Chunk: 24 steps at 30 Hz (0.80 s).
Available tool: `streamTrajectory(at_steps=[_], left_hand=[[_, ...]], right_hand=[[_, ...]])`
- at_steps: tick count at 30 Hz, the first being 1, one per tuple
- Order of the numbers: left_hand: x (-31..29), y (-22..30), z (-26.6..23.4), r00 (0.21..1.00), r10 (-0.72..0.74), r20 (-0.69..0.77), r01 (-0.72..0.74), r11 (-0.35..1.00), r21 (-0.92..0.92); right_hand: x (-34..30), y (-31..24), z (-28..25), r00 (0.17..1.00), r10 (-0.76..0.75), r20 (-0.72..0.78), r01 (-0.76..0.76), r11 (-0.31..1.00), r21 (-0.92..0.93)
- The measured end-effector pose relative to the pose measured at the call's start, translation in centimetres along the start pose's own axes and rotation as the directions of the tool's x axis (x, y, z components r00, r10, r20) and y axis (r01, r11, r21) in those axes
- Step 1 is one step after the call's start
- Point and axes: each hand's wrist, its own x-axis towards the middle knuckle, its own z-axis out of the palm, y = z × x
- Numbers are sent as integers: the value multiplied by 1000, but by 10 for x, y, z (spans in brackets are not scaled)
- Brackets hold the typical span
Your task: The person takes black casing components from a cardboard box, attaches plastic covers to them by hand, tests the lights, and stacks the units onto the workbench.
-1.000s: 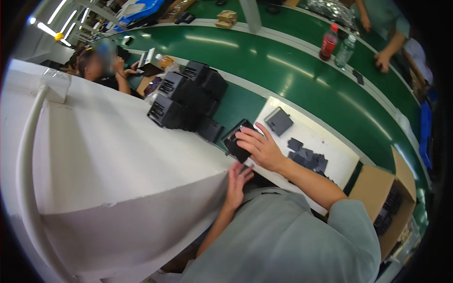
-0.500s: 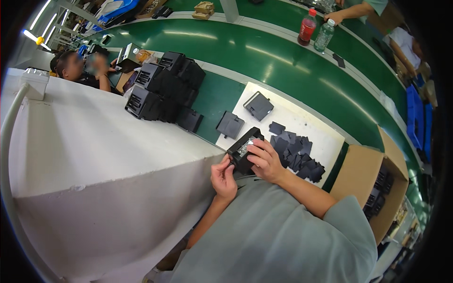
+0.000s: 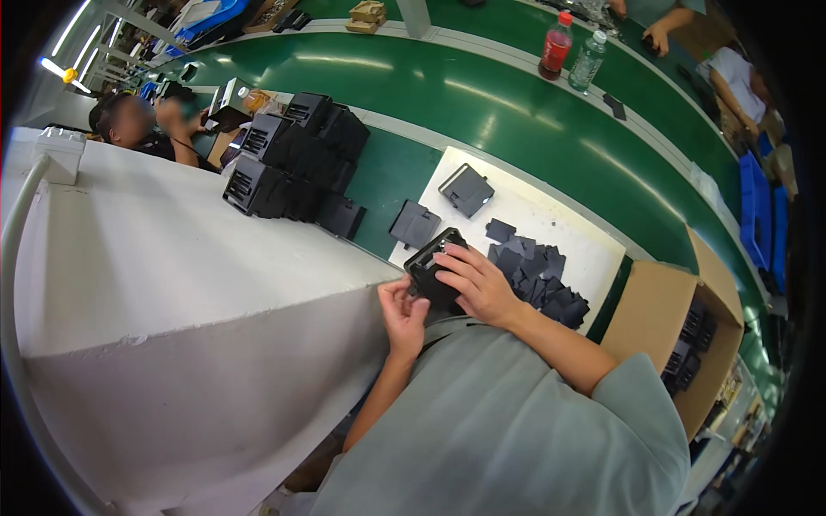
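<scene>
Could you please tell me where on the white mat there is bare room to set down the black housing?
Free: the white mat strip between the lone black part and the pile of flat pieces. Crowded: that pile, and the stacked housings on the green belt.

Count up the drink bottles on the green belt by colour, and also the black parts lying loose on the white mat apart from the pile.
Red bottle: 1
Clear bottle: 1
Loose black parts away from the pile: 2, a black housing on the white mat and a flat black cover at its edge
Total: 4
</scene>
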Motion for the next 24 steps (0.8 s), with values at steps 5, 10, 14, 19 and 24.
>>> streamTrajectory(at_steps=[5,10,14,19,24], left_hand=[[1,5,1,993,-121,0,121,992,19],[-4,8,1,996,-46,82,41,997,63],[-6,10,4,990,-52,134,31,988,154],[-7,11,11,979,25,204,-62,982,178],[-3,17,3,967,-3,253,-70,957,280]], right_hand=[[0,3,2,989,70,132,-97,973,208],[6,-5,-9,888,443,-128,-315,786,532],[22,-19,-35,987,155,-33,-149,980,130],[29,-27,-48,970,207,124,-214,976,47],[34,-28,-56,956,226,186,-238,970,47]])
